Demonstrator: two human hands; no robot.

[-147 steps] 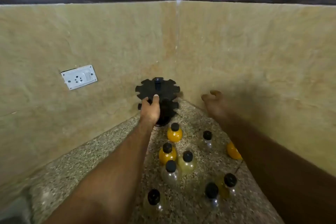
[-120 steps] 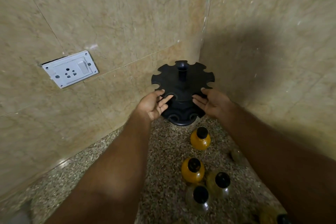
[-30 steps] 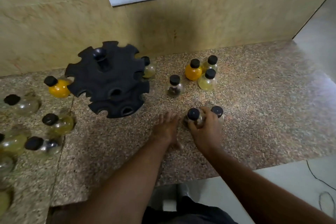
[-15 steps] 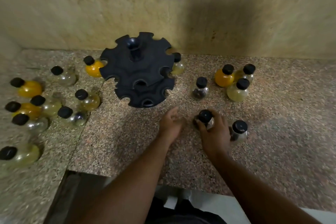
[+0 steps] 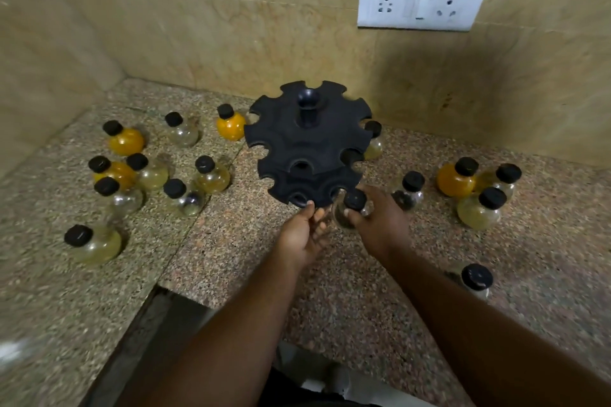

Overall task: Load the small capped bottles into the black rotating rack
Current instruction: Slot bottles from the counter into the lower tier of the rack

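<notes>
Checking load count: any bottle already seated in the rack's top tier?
No: every notch that shows around the top tier of the black rack is empty, and the right hand holds a clear bottle at the lower tier.

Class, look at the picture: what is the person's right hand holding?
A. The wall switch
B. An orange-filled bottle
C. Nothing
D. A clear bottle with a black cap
D: the right hand grips a clear, black-capped bottle at the front edge of the black rack.
</notes>
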